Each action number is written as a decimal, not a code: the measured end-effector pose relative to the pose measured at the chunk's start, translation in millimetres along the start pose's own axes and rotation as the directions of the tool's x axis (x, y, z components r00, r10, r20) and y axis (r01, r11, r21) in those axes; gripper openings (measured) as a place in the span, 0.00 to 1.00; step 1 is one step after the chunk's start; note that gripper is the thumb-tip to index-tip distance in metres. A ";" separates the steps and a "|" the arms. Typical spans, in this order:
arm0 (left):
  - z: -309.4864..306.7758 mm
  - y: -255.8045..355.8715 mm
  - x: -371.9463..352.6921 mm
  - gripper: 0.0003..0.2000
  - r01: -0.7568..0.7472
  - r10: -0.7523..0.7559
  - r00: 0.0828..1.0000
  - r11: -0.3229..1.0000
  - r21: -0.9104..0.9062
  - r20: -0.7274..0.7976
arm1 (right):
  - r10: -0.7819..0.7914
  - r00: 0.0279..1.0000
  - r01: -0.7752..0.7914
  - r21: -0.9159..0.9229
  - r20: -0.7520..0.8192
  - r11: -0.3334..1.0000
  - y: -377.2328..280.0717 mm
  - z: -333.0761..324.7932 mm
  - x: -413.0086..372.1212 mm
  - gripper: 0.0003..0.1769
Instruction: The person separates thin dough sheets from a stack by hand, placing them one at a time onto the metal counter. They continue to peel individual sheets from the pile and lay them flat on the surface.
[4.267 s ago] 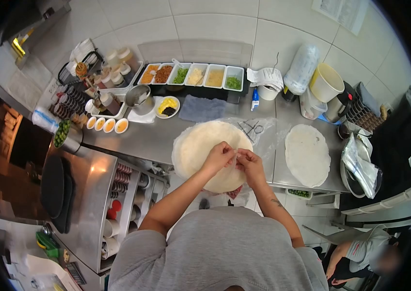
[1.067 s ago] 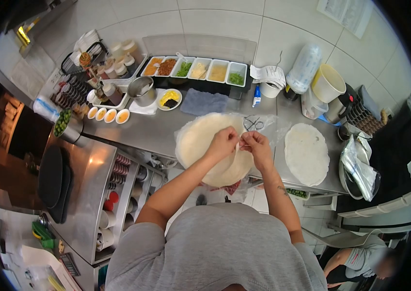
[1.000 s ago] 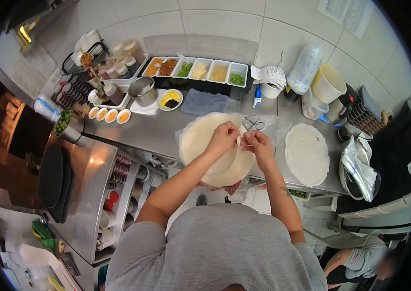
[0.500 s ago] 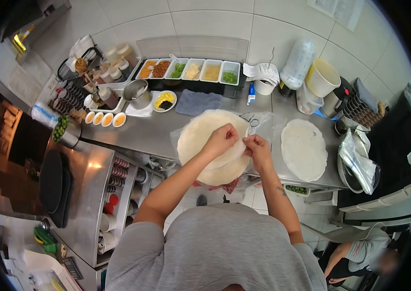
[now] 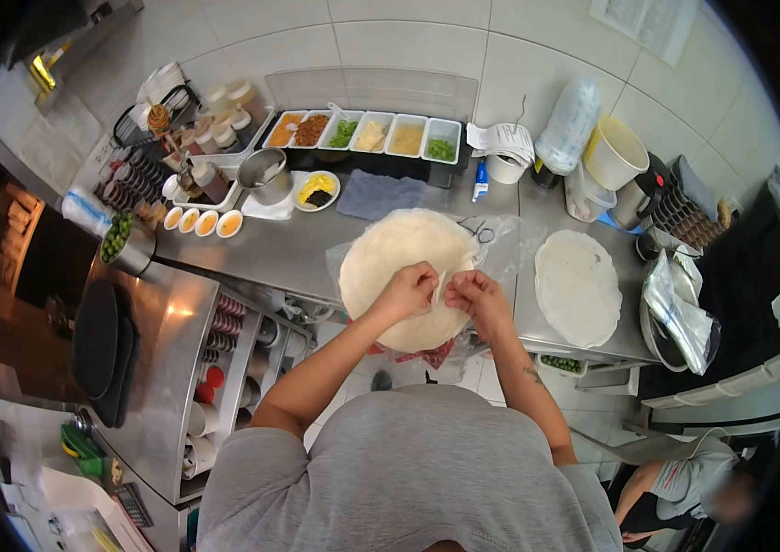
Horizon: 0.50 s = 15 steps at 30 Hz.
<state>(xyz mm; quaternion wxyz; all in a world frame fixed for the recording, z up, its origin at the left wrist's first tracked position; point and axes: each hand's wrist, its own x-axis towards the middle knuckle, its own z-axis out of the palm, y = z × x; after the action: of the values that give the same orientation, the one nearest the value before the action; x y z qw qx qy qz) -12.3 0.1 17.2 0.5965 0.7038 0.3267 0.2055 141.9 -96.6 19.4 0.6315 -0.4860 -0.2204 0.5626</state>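
A large, round, pale dough sheet (image 5: 390, 244) lies on clear plastic film (image 5: 501, 241) at the counter's front edge. Over its right half, both my hands are close together with fingertips pinched. My left hand (image 5: 407, 293) is closed at a small whitish flap that looks like part of the dough. My right hand (image 5: 479, 299) is closed on the other side of this flap. The fingers partly hide what they grip. To the right, a second round dough sheet (image 5: 578, 288) lies flat on the steel.
Behind the dough are a folded grey cloth (image 5: 381, 195), a plate of yellow and black food (image 5: 316, 191) and a row of topping tubs (image 5: 372, 133). A metal bowl with plastic bags (image 5: 680, 313) stands at right. Another person (image 5: 675, 483) is at lower right.
Both hands have moved toward me and slightly left, staying pinched. The upper layer's loose edge, seen earlier across the lower dough, no longer shows as a separate line.
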 end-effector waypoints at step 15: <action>7.5 15.1 3.0 0.04 -0.065 0.069 0.996 0.995 -0.073 0.060 | -0.100 0.994 0.094 -0.119 -0.046 0.988 4.9 6.7 -11.9 0.09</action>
<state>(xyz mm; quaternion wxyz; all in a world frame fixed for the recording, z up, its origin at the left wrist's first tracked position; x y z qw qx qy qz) -1.8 -4.2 30.1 0.6237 0.6989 0.2766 0.2146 130.7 -105.7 21.3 0.6342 -0.5251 -0.2597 0.5046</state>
